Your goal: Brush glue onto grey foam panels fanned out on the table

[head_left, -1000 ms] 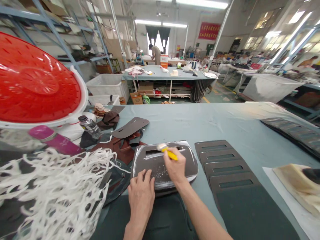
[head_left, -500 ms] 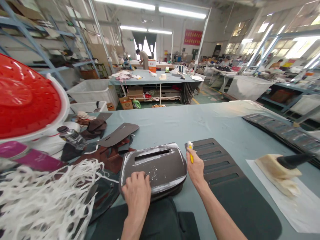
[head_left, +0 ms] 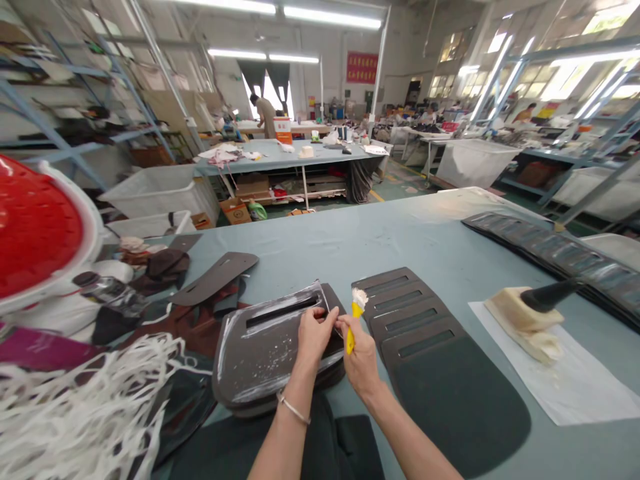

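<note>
A stack of dark brown panels, with a slotted panel (head_left: pixel 270 353) on top, lies in front of me. White paste streaks its rim and specks its middle. My left hand (head_left: pixel 316 333) pinches the top panel's right edge, which is raised and bent over the stack. In my right hand (head_left: pixel 357 350) is a yellow-handled brush (head_left: pixel 357 310), its bristles upward and coated white. The right fingertips come close to the left ones at that edge; whether they touch the panel is hard to see. Beside them lies a dark piece (head_left: pixel 455 393) with several slotted strips.
White strips (head_left: pixel 100 393) heap at the left near a red basket (head_left: pixel 35 233) and a bottle (head_left: pixel 107 290). On the right, a paste-covered block with a black handle (head_left: pixel 525 320) rests on white paper (head_left: pixel 580 387). Slotted dark pieces (head_left: pixel 540 247) lie behind it.
My left hand has gone from lying on the panel to pinching its right edge, lifting it. My right hand has come in beside it, still holding the brush. The view has shifted right.
</note>
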The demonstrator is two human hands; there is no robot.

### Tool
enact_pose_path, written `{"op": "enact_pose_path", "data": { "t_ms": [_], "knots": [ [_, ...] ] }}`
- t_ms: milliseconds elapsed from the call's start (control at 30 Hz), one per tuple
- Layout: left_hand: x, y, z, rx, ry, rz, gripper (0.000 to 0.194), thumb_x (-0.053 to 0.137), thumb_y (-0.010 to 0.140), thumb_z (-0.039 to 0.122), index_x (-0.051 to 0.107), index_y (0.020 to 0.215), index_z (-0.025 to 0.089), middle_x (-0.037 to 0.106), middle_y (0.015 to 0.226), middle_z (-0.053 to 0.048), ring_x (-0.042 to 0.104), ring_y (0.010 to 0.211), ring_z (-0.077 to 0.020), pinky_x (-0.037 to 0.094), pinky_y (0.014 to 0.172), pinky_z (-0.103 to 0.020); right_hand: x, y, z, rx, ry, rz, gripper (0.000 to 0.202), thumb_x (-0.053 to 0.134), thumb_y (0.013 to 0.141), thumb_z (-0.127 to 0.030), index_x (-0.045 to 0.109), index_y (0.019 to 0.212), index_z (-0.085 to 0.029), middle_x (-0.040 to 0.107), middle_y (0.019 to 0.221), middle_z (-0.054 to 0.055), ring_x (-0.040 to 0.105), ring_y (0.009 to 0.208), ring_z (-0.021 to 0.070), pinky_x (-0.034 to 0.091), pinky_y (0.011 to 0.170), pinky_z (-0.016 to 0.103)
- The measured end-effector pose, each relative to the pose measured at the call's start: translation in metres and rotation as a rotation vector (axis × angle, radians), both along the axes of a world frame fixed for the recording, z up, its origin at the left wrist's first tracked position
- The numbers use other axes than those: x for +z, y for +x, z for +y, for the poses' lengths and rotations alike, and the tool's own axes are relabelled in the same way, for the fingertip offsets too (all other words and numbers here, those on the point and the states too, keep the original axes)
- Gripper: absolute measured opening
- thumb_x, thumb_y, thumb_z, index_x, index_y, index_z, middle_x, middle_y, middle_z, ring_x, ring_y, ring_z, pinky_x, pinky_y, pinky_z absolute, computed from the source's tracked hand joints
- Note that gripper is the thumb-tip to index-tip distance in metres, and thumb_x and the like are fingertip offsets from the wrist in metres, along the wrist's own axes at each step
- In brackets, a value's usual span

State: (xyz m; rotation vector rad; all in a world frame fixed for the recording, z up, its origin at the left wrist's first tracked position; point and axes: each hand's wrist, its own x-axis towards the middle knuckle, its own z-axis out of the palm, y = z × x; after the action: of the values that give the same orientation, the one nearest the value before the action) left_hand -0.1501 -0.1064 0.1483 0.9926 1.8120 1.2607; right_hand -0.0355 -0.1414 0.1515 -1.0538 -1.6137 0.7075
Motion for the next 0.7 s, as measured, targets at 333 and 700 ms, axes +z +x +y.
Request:
{"op": "enact_pose_path", "data": {
  "t_ms": [333, 700],
  "knots": [
    [0.091, 0.044, -0.082, -0.239, -0.01, -0.662, 0.054, 0.069, 0.069, 0.033, 0.058, 0.118, 0.014, 0.071, 0.088, -0.007, 0.067, 0.068, -0.0172, 0.054, 0.063, -0.027, -0.013, 0.077, 0.015, -0.136, -0.227, 0.093, 0.026, 0.047, 0.089, -0.045, 0.056, 0.094, -0.021, 0.063, 0.084, 0.0, 0.059, 0.076, 0.0134, 0.046, 0.075, 0.026],
    [0.056, 0.133, -0.137, 0.025, -0.12, -1.105, 0.051, 0.067, 0.066, 0.013, 0.061, 0.116, 0.02, 0.074, 0.083, -0.003, 0.07, 0.072, -0.0192, 0.058, 0.075, -0.029, -0.045, 0.26, -0.006, -0.05, -0.516, 0.607, 0.031, 0.061, 0.079, -0.043, 0.043, 0.097, -0.026, 0.061, 0.105, 0.003, 0.063, 0.069, 0.0128, 0.051, 0.066, 0.029]
  ]
}}
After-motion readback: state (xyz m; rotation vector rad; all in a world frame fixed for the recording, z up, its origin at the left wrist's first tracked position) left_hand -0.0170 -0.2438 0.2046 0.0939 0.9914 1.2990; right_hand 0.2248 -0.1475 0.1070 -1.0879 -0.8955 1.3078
